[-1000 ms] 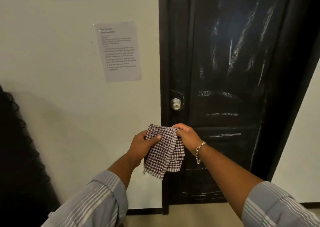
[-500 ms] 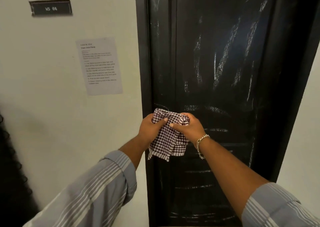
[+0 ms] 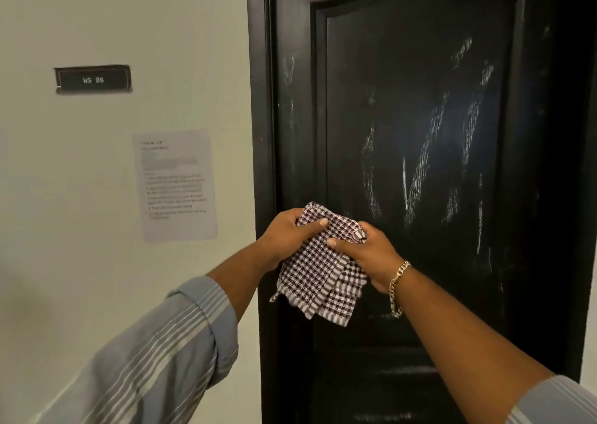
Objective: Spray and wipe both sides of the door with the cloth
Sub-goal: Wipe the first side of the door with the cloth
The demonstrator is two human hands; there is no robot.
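Broadly, the tall black panelled wooden door (image 3: 420, 133) fills the right of the view, its upper panel smeared with pale streaks. To the door's left is a cream plaster wall (image 3: 80, 262) with a printed white paper notice (image 3: 176, 184) and, above that, a small dark nameplate reading WS 06 (image 3: 93, 79). In front of the door, about level with the foot of its upper panel, a checked maroon-and-white woven cloth (image 3: 318, 272) hangs bunched. The left hand (image 3: 287, 233) grips its upper left corner, thumb on top; the right hand (image 3: 368, 255), wearing a gold chain bracelet (image 3: 398, 289), curls round its right edge. A loosely bunched cloth could drag those streaks about rather than lift them, and no spray bottle is in view
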